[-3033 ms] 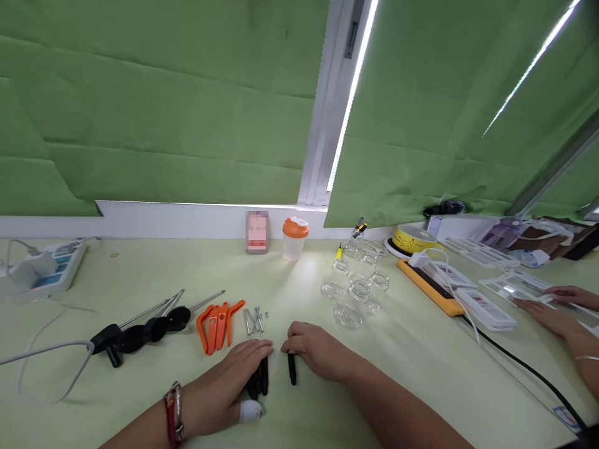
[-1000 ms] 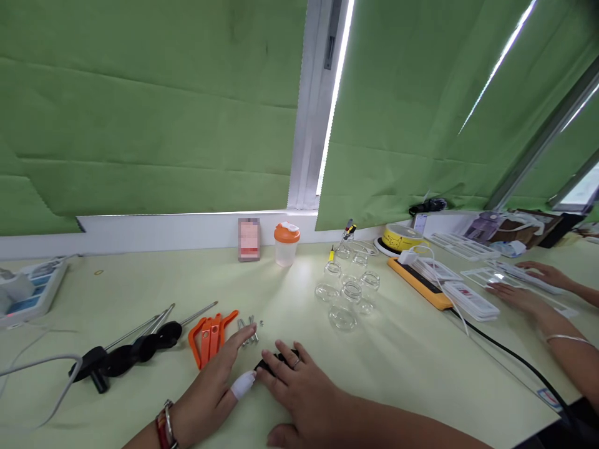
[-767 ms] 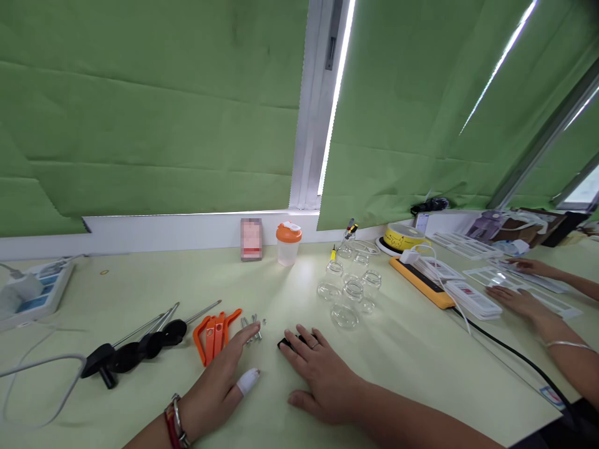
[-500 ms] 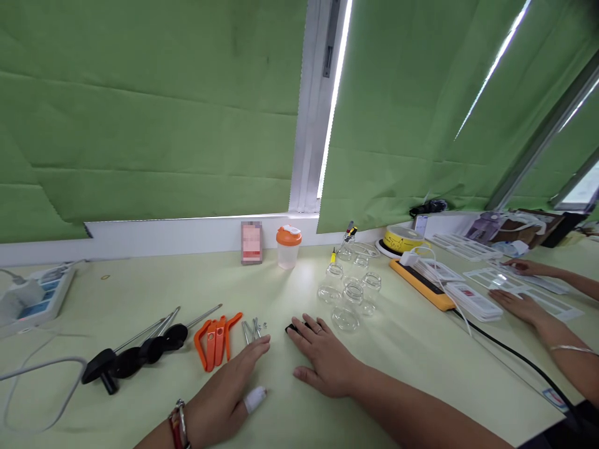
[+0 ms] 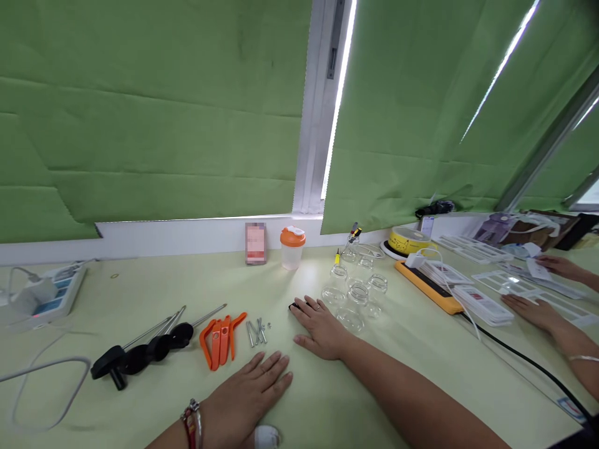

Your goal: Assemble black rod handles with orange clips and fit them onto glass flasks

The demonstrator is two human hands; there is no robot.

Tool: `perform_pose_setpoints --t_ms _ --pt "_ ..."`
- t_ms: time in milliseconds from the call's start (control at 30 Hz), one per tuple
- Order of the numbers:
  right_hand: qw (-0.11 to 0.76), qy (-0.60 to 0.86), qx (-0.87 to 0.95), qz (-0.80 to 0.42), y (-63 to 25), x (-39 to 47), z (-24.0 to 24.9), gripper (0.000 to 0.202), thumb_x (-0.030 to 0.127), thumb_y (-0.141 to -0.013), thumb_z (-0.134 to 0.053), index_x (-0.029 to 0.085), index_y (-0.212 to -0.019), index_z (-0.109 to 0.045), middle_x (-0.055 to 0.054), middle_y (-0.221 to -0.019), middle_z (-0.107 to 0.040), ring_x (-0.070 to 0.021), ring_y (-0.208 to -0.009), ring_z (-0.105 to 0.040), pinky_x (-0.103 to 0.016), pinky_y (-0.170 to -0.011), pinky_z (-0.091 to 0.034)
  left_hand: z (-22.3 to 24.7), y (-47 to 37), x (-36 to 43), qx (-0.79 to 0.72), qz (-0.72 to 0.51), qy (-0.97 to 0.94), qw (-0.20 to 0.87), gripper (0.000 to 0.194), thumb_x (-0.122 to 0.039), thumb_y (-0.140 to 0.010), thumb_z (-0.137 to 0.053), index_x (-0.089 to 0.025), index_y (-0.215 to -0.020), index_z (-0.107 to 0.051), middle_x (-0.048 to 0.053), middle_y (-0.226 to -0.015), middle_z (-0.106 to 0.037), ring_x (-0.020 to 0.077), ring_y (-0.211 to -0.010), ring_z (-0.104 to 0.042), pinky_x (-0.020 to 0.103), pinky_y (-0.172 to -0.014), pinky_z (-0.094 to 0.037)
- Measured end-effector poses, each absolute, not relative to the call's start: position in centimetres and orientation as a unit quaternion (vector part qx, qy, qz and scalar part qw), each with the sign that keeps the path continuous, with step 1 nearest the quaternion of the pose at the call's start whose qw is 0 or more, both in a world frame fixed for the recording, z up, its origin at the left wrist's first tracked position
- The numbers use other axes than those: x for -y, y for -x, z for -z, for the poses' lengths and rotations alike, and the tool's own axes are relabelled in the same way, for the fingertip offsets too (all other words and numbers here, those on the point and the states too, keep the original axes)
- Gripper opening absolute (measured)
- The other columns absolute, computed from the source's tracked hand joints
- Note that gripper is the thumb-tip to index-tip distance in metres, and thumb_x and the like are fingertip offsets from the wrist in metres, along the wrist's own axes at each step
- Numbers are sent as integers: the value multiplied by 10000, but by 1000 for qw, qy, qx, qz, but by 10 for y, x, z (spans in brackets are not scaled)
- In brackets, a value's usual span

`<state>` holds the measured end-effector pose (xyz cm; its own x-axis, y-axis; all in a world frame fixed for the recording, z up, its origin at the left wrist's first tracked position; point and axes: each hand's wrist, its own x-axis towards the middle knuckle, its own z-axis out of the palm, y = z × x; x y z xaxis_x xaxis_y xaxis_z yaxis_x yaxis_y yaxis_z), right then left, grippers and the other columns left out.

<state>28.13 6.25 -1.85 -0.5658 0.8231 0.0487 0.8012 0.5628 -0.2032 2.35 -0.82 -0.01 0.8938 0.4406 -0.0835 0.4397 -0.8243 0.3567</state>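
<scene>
Since half a second ago, right hand (image 5: 324,329) has slid out toward 12 o'clock (window side), the black piece (image 5: 293,306) with it; left hand (image 5: 253,388) has shifted inward, clear of the bolts (image 5: 259,330), which now show whole. Black piece lies on the table (image 5: 262,284) under the right fingertips, only a dark sliver showing at their 10 o'clock; cannot tell if it is one piece or several. Right fingers long and only slightly spread, laid over it, not curled round. Left hand palm down at 8 o'clock of the right, fingers extended, close together, nothing seen in its grasp; thumb in a white wrap (image 5: 266,436). Handling, my judgement: light, stiff, probably plastic, hard to break; on so smooth a top it should slide under mild pressure and skid if pressed at one end. Best hold, likely: thumb and forefinger across the narrow sides near the middle, or an end tipped up first. From the black piece: bolts at 8, orange parts (image 5: 216,343) and screwdrivers (image 5: 158,348) farther out between 8 and 9, cup (image 5: 292,252) at 12. Glass jars (image 5: 358,296) at 3, near the right wrist; these look fragile and slick.
</scene>
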Motion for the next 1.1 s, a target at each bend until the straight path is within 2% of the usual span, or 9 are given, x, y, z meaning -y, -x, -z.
perform_pose_setpoints --t_ms 167,300,400,533,700,867,967,1033,1100 --pt "64 463 881 -73 -282 -62 20 718 625 -876 -302 238 -1470 -188 -92 -1545 -141 -344 -1401 -105 -554 -1100 -119 -3 -27 9 -216 10 -958 189 751 -566 -873 -408 -278 -1479 -71 96 -1541 -85 343 -1399 -95 614 -1103 -97" --pt "79 462 883 -24 -281 -57 18 708 581 -885 -349 239 -1475 -156 -86 -1554 -41 -338 -1412 19 -577 -1102 -21 -4 -27 9 -215 -6 -957 193 746 -556 -866 -432 -279 -1477 -108 95 -1538 -125 356 -1392 -118 618 -1100 -112" --pt "103 434 895 19 -280 -49 16 681 523 -897 -382 235 -1474 -163 -75 -1553 -19 -329 -1410 66 -581 -1102 38 -4 -26 9 -218 -7 -956 195 752 -532 -852 -475 -297 -1473 -122 84 -1539 -137 354 -1391 -133 613 -1103 -115" --pt "104 377 920 8 -276 -34 14 709 527 -901 -381 181 -1476 -150 -103 -1545 -45 -319 -1413 40 -567 -1120 7 -1 -25 9 -211 -35 -956 203 773 -534 -837 -506 -295 -1472 -137 80 -1537 -146 346 -1393 -141 585 -1118 -100" --pt "62 311 945 -81 -272 -22 11 693 497 -934 -328 135 -1478 -97 -127 -1536 -41 -271 -1418 -4 -475 -1152 -96 1 -24 8 -211 -42 -957 195 804 -567 -838 -480 -263 -1479 -102 110 -1528 -173 352 -1386 -162 578 -1114 -121" --pt "30 303 943 -133 -270 -25 9 781 575 -906 -329 96 -1474 -89 -155 -1527 -20 -273 -1415 0 -449 -1157 -75 -1 -26 10 -208 -36 -961 181 779 -539 -851 -480 -265 -1479 -109 101 -1530 -182 324 -1388 -192 541 -1126 -151" --pt "30 304 941 -147 -271 -26 10 782 579 -903 -331 116 -1477 -71 -139 -1529 -2 -263 -1416 16 -446 -1158 -63 -4 -20 4 -226 -78 -964 119 704 -452 -883 -474 -271 -1474 -137 81 -1521 -238 266 -1386 -245 484 -1137 -191" --pt "34 307 939 -154 -272 -25 9 784 582 -898 -340 130 -1479 -68 -131 -1531 -5 -267 -1417 7 -451 -1156 -67 -8 -7 -5 -293 -150 -944 32 599 -377 -899 -461 -288 -1447 -236 63 -1498 -313 261 -1372 -287 508 -1138 -163" --pt "41 310 938 -152 -274 -23 8 784 579 -897 -346 126 -1479 -82 -137 -1532 -25 -276 -1418 -13 -456 -1154 -86 -14 14 -17 -406 -214 -886 -67 474 -290 -905 -417 -243 -1376 -389 78 -1446 -414 260 -1352 -331 512 -1144 -110"
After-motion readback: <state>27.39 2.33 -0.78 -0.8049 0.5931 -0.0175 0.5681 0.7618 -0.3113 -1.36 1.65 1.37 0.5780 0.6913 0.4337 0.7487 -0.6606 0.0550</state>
